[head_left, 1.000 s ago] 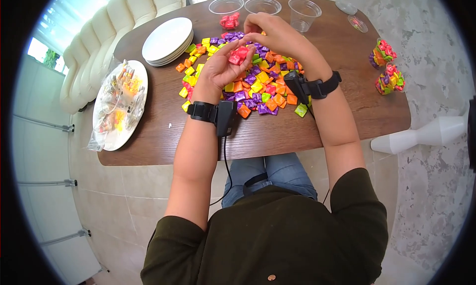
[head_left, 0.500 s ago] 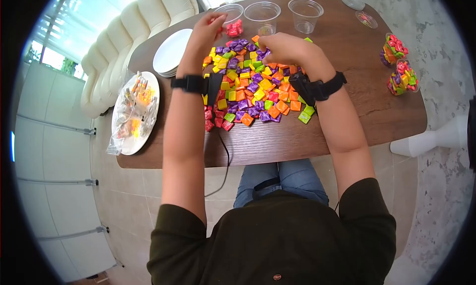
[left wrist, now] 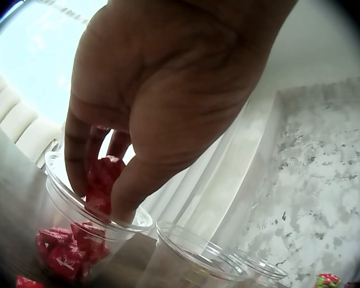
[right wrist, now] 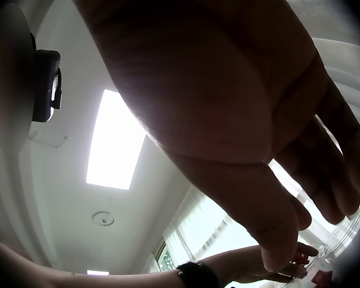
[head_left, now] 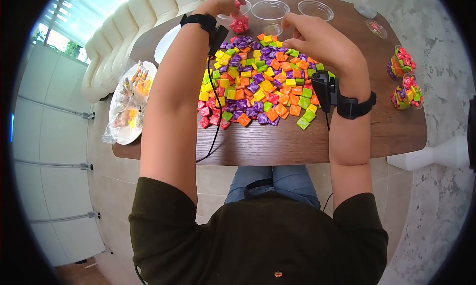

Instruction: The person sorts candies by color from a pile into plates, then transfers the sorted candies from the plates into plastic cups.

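Observation:
My left hand (head_left: 220,5) is over the left clear plastic cup (left wrist: 53,195), fingers pointing down inside its rim. Between fingers and thumb it grips red wrapped candies (left wrist: 102,179). More red candies (left wrist: 67,255) lie at the bottom of that cup. My right hand (head_left: 320,39) hovers over the far edge of a wide spread of wrapped candies (head_left: 258,89) in purple, orange, yellow, green and red. Its fingers are loosely bent beside the middle clear cup (head_left: 270,8), with nothing visible in them.
Another clear cup (head_left: 316,10) stands at the back right. Two cups filled with mixed candies (head_left: 407,91) are at the table's right edge. White plates (head_left: 166,42) and an oval platter with bagged items (head_left: 130,101) sit on the left. Wrist-camera cables trail from my arms.
My left hand has carried the red candies forward from above the spread to the left cup. My right hand has moved away from the left one, to the right.

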{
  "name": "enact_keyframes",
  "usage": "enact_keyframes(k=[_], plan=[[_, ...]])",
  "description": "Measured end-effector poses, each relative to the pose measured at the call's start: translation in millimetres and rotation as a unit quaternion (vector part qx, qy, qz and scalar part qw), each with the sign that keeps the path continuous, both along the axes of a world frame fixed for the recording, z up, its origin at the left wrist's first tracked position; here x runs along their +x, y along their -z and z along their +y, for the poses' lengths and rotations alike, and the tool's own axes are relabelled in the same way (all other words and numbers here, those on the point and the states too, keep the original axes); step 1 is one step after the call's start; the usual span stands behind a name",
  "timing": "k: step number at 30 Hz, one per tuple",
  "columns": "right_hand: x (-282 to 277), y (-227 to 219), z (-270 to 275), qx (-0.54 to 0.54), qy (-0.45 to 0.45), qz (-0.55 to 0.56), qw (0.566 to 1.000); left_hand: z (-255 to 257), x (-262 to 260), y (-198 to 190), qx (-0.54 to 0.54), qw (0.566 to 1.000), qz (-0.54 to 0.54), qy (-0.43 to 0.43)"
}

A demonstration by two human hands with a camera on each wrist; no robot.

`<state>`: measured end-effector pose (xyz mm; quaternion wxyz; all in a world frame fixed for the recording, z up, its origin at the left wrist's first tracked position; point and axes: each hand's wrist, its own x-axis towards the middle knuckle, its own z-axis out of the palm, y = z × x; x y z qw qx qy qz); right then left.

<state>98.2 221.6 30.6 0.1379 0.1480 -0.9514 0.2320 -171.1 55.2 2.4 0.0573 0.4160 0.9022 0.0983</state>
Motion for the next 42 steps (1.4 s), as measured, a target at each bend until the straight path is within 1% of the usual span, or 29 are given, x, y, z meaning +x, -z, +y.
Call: enact_keyframes(k=[4, 5, 7, 11, 12, 13, 14, 17, 18, 19, 21, 24, 27, 28, 32, 35, 36, 39, 40, 42], plan=[[3, -1, 0, -0.007, -0.007, 0.014, 1.0, -13, 24, -20, 0.038, 0.998, 0.056, -0.004], [3, -2, 0, -0.008, -0.013, 0.016, 1.0, -19, 29, -22, 0.087, 0.996, 0.012, -0.012], [4, -3, -2, -0.014, -0.008, 0.006, 1.0, -37, 45, -24, 0.184, 0.98, -0.074, -0.03], [7, -6, -9, -0.008, 0.002, -0.01, 1.0, -80, 81, -17, 0.208, 0.968, -0.141, -0.015], [8, -8, -12, -0.009, -0.002, -0.012, 1.0, -92, 97, -14, 0.178, 0.977, -0.117, -0.017], [8, -8, -16, -0.006, -0.006, -0.015, 1.0, -100, 122, -20, 0.153, 0.975, -0.153, -0.042], [8, -7, -19, -0.003, -0.01, -0.017, 1.0, -108, 132, -17, 0.104, 0.981, -0.156, -0.043], [8, -10, -28, 0.022, -0.017, -0.018, 0.999, -126, 152, -2, -0.012, 0.983, -0.181, -0.02], [9, -10, -31, 0.032, -0.019, -0.017, 0.999, -133, 153, 8, -0.032, 0.982, -0.182, -0.041], [9, -10, -33, 0.032, -0.021, -0.025, 0.999, -134, 158, 9, -0.058, 0.983, -0.175, -0.022], [7, -6, -36, 0.031, -0.025, -0.04, 0.998, -136, 169, 7, -0.113, 0.976, -0.174, -0.061], [5, 1, -35, 0.036, -0.027, -0.011, 0.999, -140, 181, 24, -0.126, 0.987, -0.09, -0.046], [6, -3, -39, 0.043, -0.032, -0.023, 0.998, -142, 173, 43, -0.084, 0.995, -0.054, 0.01], [5, -2, -40, 0.045, -0.034, -0.022, 0.998, -135, 176, 32, -0.099, 0.987, -0.127, -0.022], [3, 2, -39, 0.055, -0.04, -0.018, 0.998, -132, 170, 36, -0.03, 0.988, -0.148, -0.011], [3, 2, -41, 0.056, -0.041, -0.018, 0.997, -117, 168, 34, -0.009, 0.994, -0.102, -0.033], [3, 2, -42, 0.055, -0.041, -0.018, 0.997, -111, 167, 29, -0.003, 0.986, -0.154, -0.059], [6, 1, -46, 0.066, -0.044, -0.018, 0.997, -102, 161, 31, 0.118, 0.971, -0.21, -0.014], [6, 2, -48, 0.077, -0.045, -0.004, 0.996, -101, 158, 32, 0.153, 0.96, -0.233, 0.024], [8, 11, -55, 0.101, -0.049, 0.02, 0.993, -104, 154, 34, 0.182, 0.957, -0.214, 0.067]])
